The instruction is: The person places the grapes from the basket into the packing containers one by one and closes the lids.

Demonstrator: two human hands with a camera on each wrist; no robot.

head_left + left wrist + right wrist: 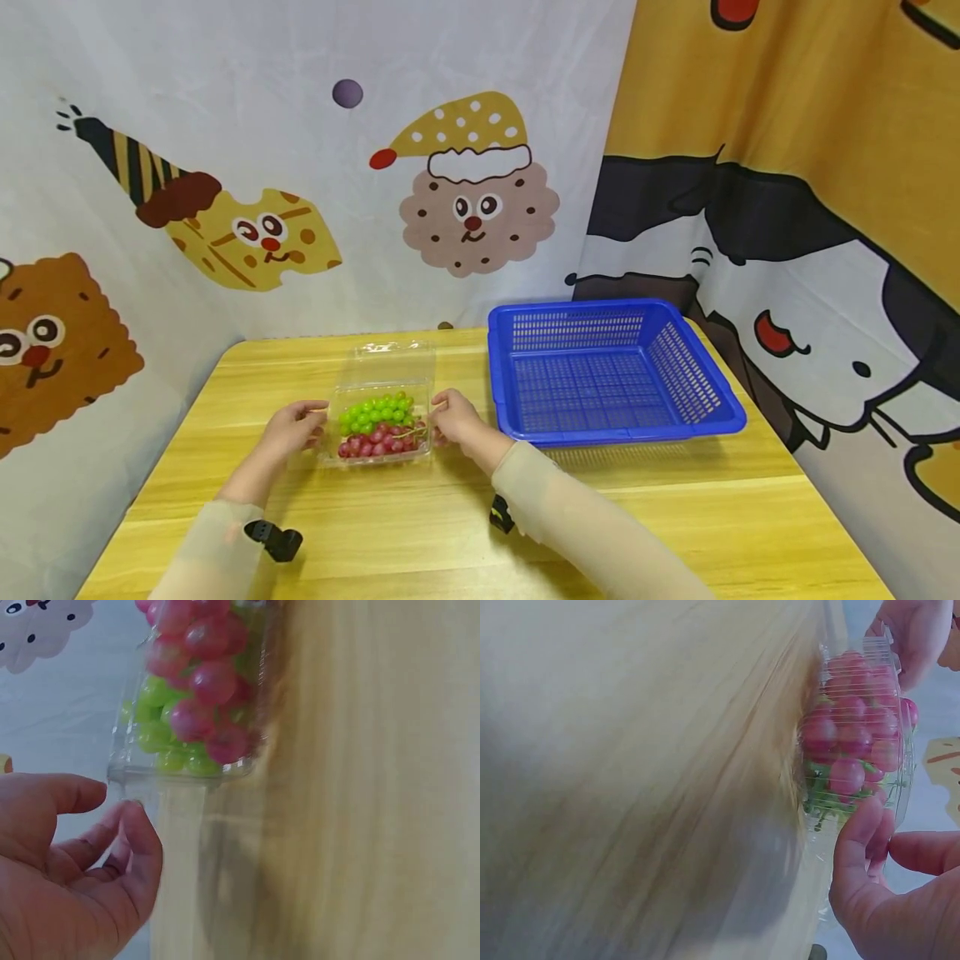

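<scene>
A clear plastic clamshell box [378,460] sits on the table with its lid [390,364] folded back. Inside lie green grapes [377,412] at the back and red grapes [378,442] in front. At the box's left side is my left hand [294,427]; its thumb and bent fingers [142,832] stand slightly apart by the box corner, and whether they touch it is unclear. On the opposite side my right hand [459,421] pinches the box's rim between thumb and fingers [855,840]. Red grapes [847,735] show through the ridged wall in the right wrist view.
A blue plastic basket [600,436] with perforated walls stands right of the box on the wooden table [420,533]. Printed curtains [292,50] hang behind and at both sides of the table. Each wrist wears a black strap device [277,540].
</scene>
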